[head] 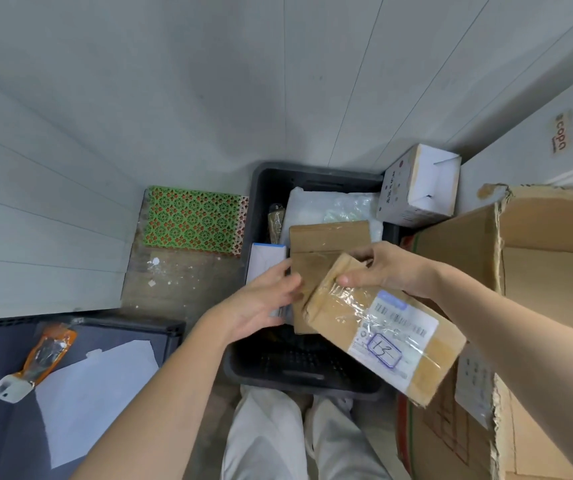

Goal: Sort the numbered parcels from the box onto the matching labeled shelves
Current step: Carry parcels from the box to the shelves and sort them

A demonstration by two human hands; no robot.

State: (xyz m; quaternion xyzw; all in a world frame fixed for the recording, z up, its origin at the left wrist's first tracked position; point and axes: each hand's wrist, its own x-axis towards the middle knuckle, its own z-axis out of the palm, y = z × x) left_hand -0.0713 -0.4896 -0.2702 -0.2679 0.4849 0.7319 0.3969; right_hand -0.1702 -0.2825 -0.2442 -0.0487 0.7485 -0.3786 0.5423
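Parcel: a taped cardboard box (385, 327) marked 13 was held above the dark crate (261, 188).
Right hand (378, 271): was curled round its upper end.
Left hand (261, 303): fingers were relaxed, nothing gripped.
Crate contents: another flat cardboard parcel (326, 244) was seen.

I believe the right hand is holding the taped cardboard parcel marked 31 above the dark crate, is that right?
Not quite: the head view shows the handwritten number on the label of the taped cardboard parcel reads 13, not 31. The rest stands: the right hand holds it by its upper end above the dark crate.
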